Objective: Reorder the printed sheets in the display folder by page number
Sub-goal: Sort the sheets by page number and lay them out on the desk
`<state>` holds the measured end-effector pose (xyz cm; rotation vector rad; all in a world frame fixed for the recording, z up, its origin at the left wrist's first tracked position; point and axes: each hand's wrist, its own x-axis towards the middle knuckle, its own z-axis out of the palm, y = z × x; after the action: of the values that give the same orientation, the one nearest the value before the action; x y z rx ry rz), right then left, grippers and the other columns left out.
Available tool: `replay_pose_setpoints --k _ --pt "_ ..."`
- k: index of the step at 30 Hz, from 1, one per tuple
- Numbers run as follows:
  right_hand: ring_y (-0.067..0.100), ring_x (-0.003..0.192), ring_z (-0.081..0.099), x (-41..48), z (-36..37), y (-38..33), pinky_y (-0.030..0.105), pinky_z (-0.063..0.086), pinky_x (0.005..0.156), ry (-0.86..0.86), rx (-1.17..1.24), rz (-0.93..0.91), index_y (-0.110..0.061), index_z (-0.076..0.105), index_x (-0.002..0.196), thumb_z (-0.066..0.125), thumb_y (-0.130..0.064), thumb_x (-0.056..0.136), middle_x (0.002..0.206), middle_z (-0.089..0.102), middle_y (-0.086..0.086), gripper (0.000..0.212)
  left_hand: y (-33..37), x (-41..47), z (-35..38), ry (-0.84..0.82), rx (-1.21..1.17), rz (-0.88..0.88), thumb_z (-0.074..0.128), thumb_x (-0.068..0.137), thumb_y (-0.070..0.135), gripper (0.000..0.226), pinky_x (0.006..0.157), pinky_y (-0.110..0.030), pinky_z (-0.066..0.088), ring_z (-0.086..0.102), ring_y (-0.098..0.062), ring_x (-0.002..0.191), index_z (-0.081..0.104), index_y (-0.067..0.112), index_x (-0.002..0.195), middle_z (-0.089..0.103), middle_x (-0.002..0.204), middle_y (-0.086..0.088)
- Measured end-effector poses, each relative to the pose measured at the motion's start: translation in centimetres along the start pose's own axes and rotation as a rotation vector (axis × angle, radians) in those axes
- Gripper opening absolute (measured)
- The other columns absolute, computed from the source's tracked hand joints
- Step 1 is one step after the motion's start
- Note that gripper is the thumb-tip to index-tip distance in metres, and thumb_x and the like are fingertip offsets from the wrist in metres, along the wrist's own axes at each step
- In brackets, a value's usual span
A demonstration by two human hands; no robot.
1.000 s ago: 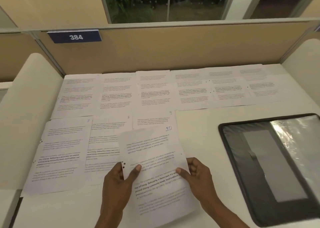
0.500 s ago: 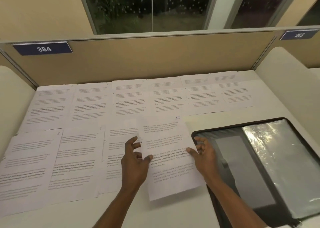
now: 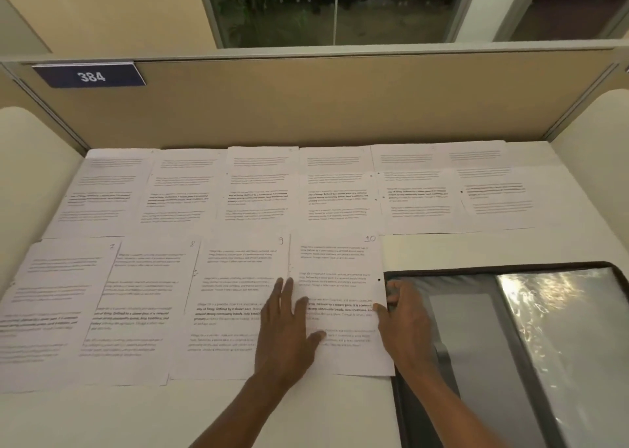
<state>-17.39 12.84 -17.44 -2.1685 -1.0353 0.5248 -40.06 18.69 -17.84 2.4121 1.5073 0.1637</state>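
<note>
Head view, sheet marked 10 [image 3: 343, 277] flat, printed text, punched edge

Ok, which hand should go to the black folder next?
Probably the right hand: it pinches sheet 10 at the edge right beside the open display folder. The left hand lies flat at that sheet's other edge, farther off.

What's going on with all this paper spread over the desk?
A person is laying printed sheets out on the desk in page order. The sheet marked 10 lies at the right end of the near row, next to sheet 9, its right edge pinched by the right hand. The left hand presses flat across their seam. The open display folder lies alongside.
</note>
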Motion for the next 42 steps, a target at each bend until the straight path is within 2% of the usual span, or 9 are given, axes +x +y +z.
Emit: replay_pose_setpoints --k 4,9,14,19,24,29,35,39,42 --pt "0.010 0.085 0.061 0.3 0.0 1.0 0.028 0.052 0.073 0.009 0.011 -0.029 -0.019 0.058 0.126 0.082 -0.004 0.086 0.114 0.060 -0.004 0.050 0.7 -1.2 0.9 -0.016 0.179 0.071 0.056 0.093 0.068 0.080 0.127 -0.056 0.009 0.003 -0.037 0.163 0.055 0.010 0.149 0.020 0.173 -0.019" --pt "0.006 0.081 0.062 0.6 -0.4 1.0 0.013 0.041 0.065 -0.021 0.024 0.004 -0.022 0.057 0.124 0.083 -0.007 0.086 0.110 0.063 -0.003 0.048 1.6 -1.7 0.4 -0.053 0.258 0.049 0.058 0.093 0.068 0.080 0.126 -0.064 0.009 0.006 -0.041 0.162 0.059 0.009 0.146 0.030 0.169 -0.021" --pt "0.004 0.082 0.062 0.4 -0.5 0.9 0.012 0.041 0.063 -0.035 0.038 0.020 -0.024 0.055 0.124 0.083 -0.008 0.087 0.109 0.062 -0.005 0.048 1.7 -1.8 0.6 -0.023 0.308 0.060 0.071 0.086 0.066 0.080 0.125 -0.069 0.015 0.023 -0.045 0.158 0.065 0.006 0.140 0.045 0.160 -0.025" --pt "0.007 0.088 0.062 0.3 -0.3 0.9 0.011 0.042 0.065 -0.043 0.019 0.034 -0.022 0.055 0.127 0.084 -0.006 0.086 0.114 0.061 -0.004 0.053 1.4 -1.8 0.9 -0.027 0.367 0.067 0.062 0.088 0.066 0.080 0.125 -0.070 0.011 0.033 -0.047 0.154 0.065 0.004 0.141 0.048 0.157 -0.026" --pt "0.012 0.094 0.064 0.3 0.0 1.1 0.028 0.057 0.071 -0.035 0.029 0.040 -0.022 0.054 0.129 0.084 -0.003 0.084 0.117 0.061 -0.003 0.057 1.6 -1.8 0.6 -0.047 0.388 0.063 0.072 0.086 0.064 0.081 0.122 -0.073 0.016 0.041 -0.050 0.148 0.066 0.003 0.139 0.050 0.154 -0.028" --pt "0.011 0.091 0.065 0.5 0.0 1.2 0.035 0.060 0.072 -0.043 0.030 0.052 -0.025 0.055 0.125 0.087 -0.005 0.083 0.113 0.062 -0.003 0.056 1.6 -2.1 0.8 -0.051 0.361 0.036 0.071 0.088 0.064 0.081 0.123 -0.072 0.015 0.042 -0.049 0.148 0.064 0.004 0.141 0.047 0.157 -0.027" --pt "0.009 0.089 0.062 0.6 -0.4 0.8 0.018 0.044 0.065 -0.066 -0.025 0.051 -0.023 0.058 0.124 0.087 -0.014 0.084 0.114 0.061 -0.004 0.050 1.5 -2.1 0.9 -0.064 0.326 0.019 0.073 0.086 0.065 0.082 0.122 -0.071 0.016 0.046 -0.047 0.146 0.064 0.005 0.141 0.048 0.157 -0.026" --pt "0.019 0.105 0.058 -0.3 -0.7 0.1 0.028 0.046 0.078 0.023 -0.154 -0.049 -0.018 0.056 0.125 0.084 -0.021 0.086 0.120 0.058 0.003 0.048 1.9 -2.1 0.2 -0.044 0.234 -0.016 0.075 0.081 0.064 0.079 0.122 -0.063 0.017 0.051 -0.039 0.144 0.065 0.008 0.136 0.055 0.152 -0.020" --pt "0.026 0.106 0.055 -1.0 -0.8 -0.1 0.034 0.049 0.077 0.092 -0.220 -0.184 -0.011 0.058 0.123 0.086 -0.016 0.081 0.117 0.056 0.010 0.051 1.8 -2.9 -0.5 0.028 0.162 0.005 0.071 0.084 0.061 0.067 0.123 -0.057 0.018 0.055 -0.031 0.140 0.065 0.015 0.133 0.062 0.145 -0.010"
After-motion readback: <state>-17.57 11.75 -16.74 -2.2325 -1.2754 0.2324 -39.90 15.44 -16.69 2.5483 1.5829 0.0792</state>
